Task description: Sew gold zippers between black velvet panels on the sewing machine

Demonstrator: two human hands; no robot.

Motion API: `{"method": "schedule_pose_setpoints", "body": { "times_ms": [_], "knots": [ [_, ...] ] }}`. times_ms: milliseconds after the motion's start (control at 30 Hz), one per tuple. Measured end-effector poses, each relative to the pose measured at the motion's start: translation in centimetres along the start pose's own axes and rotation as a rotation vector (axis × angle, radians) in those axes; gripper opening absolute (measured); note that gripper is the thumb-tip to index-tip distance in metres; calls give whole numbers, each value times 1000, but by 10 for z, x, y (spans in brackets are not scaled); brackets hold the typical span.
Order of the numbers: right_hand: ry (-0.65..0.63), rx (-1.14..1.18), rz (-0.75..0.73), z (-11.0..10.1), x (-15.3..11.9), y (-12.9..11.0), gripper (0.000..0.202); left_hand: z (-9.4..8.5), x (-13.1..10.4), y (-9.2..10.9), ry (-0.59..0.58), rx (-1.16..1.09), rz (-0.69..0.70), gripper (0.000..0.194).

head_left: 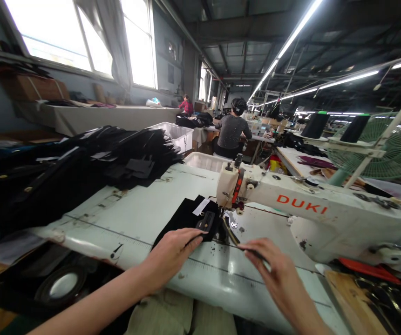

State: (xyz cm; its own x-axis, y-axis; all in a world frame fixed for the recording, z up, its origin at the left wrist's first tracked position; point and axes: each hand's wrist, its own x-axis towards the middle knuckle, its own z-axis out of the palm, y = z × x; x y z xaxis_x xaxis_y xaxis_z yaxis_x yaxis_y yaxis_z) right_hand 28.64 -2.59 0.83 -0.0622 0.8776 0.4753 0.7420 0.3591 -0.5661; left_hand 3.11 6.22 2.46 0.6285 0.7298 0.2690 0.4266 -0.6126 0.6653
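Note:
My left hand (pixel 177 253) is closed at the near edge of a black fabric piece (pixel 175 221), with thumb and fingers pinching it. On that piece lie a white label strip (pixel 201 207) and a small dark patch with a zipper-like slider (pixel 206 221). My right hand (pixel 273 263) pinches the near end of a narrow dark strip with a gold line, which looks like a zipper (pixel 232 231). The strip curves up toward the needle area of the white sewing machine (pixel 301 204). Beside the needle, the fabric's right edge lies close to the presser foot, whose contact I cannot make out.
A large heap of black fabric pieces (pixel 116 156) covers the table's left side. Dark strips with gold lines (pixel 389 302) lie at the lower right. White bins (pixel 200 160) stand beyond the table. A co-worker (pixel 232 130) sits ahead; a green fan (pixel 396 144) stands right.

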Motion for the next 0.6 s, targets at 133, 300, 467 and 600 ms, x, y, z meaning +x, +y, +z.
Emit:
{"method": "schedule_pose_setpoints", "body": {
  "times_ms": [133,300,467,600],
  "knots": [
    [76,-439,-292,70,-47,-18,35,16,-19,-10,-106,245,256,40],
    [149,-556,-323,98,-74,-14,35,38,-36,-23,-247,438,471,62],
    [148,-560,-345,90,-74,-13,34,43,-39,-27,-235,452,510,63],
    [169,-565,-337,91,-76,-13,34,40,-36,-26,-244,440,513,60]
  ]
}}
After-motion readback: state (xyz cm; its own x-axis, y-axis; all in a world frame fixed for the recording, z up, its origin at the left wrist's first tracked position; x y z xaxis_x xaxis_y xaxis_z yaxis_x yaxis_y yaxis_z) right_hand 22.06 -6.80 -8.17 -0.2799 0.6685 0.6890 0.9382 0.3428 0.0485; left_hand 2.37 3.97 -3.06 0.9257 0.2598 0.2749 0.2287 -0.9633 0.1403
